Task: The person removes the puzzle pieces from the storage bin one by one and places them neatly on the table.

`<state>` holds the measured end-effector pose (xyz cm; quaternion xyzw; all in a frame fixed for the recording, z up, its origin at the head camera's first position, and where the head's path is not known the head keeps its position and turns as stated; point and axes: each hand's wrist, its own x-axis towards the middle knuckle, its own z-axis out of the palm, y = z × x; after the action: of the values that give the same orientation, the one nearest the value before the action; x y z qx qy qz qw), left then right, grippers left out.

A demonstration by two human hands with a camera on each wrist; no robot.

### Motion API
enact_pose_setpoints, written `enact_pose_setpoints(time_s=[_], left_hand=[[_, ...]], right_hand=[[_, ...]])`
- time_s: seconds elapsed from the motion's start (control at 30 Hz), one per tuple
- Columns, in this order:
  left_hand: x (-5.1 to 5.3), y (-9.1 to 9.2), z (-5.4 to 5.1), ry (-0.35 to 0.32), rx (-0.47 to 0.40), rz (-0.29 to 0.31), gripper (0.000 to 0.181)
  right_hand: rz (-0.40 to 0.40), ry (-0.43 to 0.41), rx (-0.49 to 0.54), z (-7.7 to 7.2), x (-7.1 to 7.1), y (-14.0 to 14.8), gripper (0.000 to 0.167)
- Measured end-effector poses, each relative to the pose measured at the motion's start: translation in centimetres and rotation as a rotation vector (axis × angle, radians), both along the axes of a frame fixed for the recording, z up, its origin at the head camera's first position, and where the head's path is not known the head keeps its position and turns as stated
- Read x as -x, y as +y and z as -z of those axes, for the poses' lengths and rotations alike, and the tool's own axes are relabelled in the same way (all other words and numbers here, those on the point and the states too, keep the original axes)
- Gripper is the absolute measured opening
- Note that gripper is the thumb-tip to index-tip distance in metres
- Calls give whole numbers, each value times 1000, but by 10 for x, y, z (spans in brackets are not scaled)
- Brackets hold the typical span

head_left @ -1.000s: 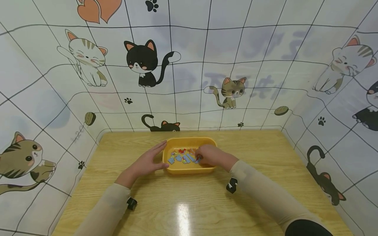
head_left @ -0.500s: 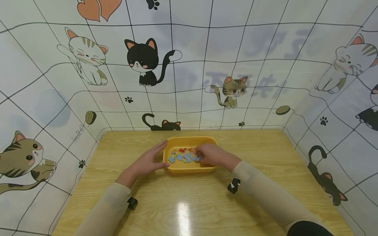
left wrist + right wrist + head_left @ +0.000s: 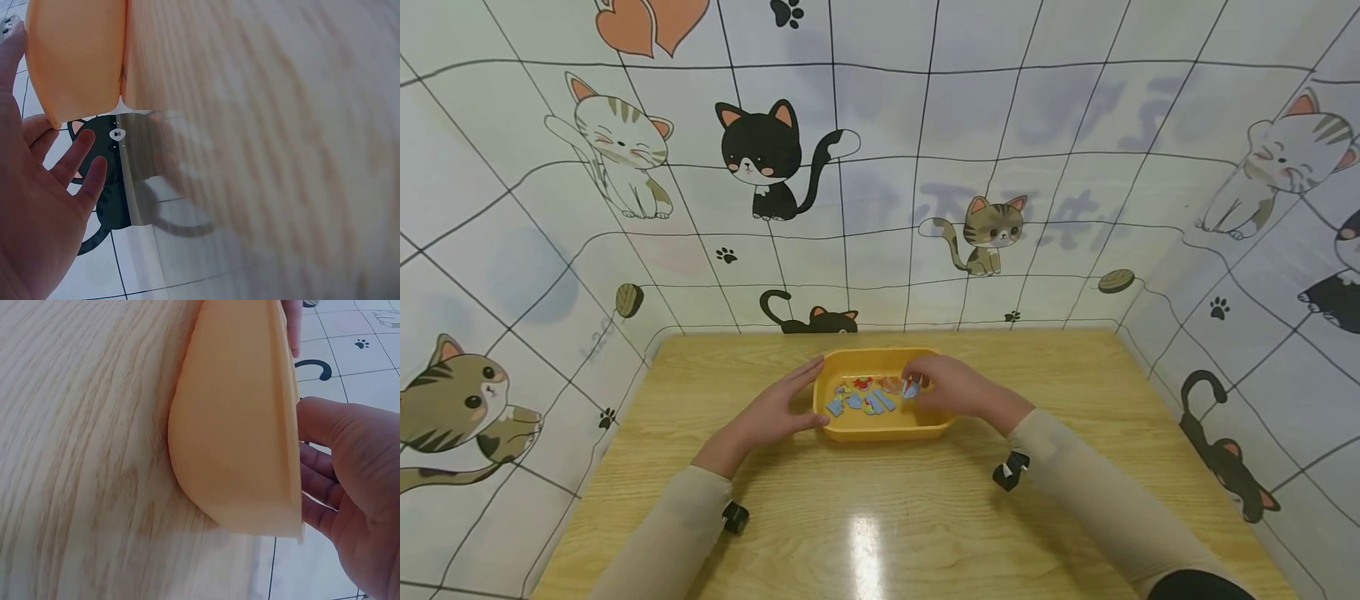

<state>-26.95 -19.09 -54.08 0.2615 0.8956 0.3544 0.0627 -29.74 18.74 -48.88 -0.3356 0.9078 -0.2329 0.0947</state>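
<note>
A yellow plastic tray (image 3: 880,434) sits on the wooden table, holding several small jigsaw puzzle pieces (image 3: 854,401), mostly light blue with some red, yellow and orange. Over the tray's right part, my right hand (image 3: 951,387) pinches a blue puzzle piece (image 3: 910,389) with a red mark. In the right wrist view the tray's wall (image 3: 234,425) hides the fingertips and the piece. My left hand (image 3: 775,408) rests against the tray's left end, thumb at the front corner and fingers towards the back corner. Its fingers look fairly straight in the left wrist view.
The light wooden table (image 3: 805,525) extends in front of the tray and to both sides. White cloth walls (image 3: 880,192) with cat drawings and grid lines enclose its back and sides. A black wrist camera (image 3: 735,517) sits on the left sleeve, another wrist camera (image 3: 1011,471) on the right.
My right hand has lifted from the puzzle pieces and shifted slightly right, with the blue piece now showing between its fingers. The left hand and the tray have stayed in place.
</note>
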Motion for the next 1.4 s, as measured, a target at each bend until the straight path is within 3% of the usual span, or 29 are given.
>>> enact_pose_setpoints(time_s=[0.27,0.93,1.4], left_hand=[[2,-1,3,6,6,2,103],[1,0,-2,2,2,7,104],[-1,0,-9,-23,0,13,101]], right_hand=[[-48,64,61,-8,0,13,37],[8,106,107,-31,11,68,30],[60,77,58,-20,20,95,31]])
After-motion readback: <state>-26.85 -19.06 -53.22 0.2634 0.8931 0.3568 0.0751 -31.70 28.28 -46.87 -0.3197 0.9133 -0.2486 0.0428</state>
